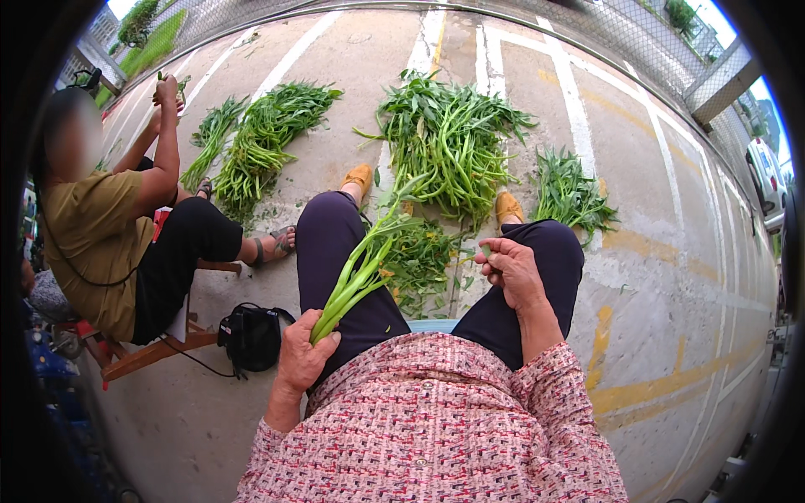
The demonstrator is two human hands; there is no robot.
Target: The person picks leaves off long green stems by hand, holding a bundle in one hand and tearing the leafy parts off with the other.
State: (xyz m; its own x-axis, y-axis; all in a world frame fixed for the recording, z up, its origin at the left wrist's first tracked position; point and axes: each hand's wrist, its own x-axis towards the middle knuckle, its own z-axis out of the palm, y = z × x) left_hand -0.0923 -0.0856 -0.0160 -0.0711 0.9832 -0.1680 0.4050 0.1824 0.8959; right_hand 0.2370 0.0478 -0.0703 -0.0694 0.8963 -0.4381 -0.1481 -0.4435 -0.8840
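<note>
My left hand (303, 348) is closed around the stem ends of a bunch of water spinach (359, 281). The bunch slants up and away over my left thigh, leaves at its far end. Over my right thigh, my right hand (516, 272) pinches a small green piece of plant (485, 251) between thumb and fingers. Between my feet lies a low heap of loose leaves and trimmings (423, 260). Just beyond it spreads a large pile of long-stemmed greens (449, 142). A smaller pile of greens (572, 191) rests beside my right shoe.
At my left a person (101, 210) sits on a low wooden seat (159, 352), both hands raised with some greens. A black bag (250, 337) stands on the ground between us. More greens (272, 138) lie ahead on the left. Wire fencing (251, 25) borders the paved lot.
</note>
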